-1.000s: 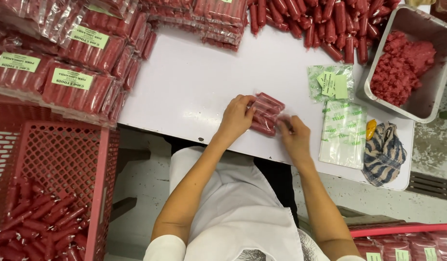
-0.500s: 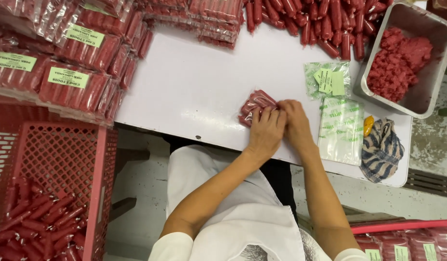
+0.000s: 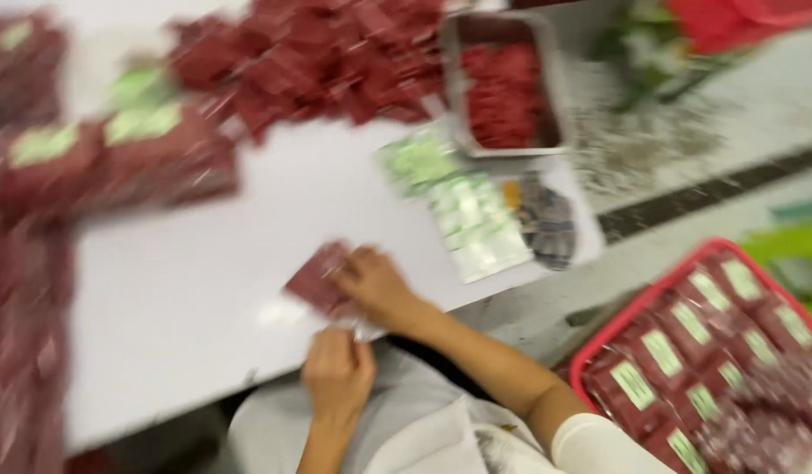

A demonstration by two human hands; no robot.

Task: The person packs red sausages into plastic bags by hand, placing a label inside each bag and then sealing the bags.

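Red sausages sealed in a flat clear plastic pack (image 3: 318,279) lie on the white tabletop (image 3: 186,298) near its front edge, partly under the fingers of the right hand (image 3: 377,285), which is bent down over the pack's near end and seems to pin it flat against the table — probably so it does not slide. Just below those fingers, at the table's rim, the left hand (image 3: 337,373) is curled with its fingertips pinched together; something small and pale shows between the two hands, but the blur hides what it is, and I cannot tell whether the left fingers grip it or merely touch it. The pack looks dark red and glossy, tilted on the table, its far corner pointing away from the right fingers. Beyond the right fingertips lies a loose sheaf of green-and-white printed labels (image 3: 467,211), and past that a grey rectangular tray of red meat pieces (image 3: 502,88). Off the left fingers' side, labelled red packs in stacks (image 3: 116,162) crowd the table — within easy reach, it seems. To the outside of the right forearm a red plastic crate (image 3: 599,351) holds rows of labelled packs.
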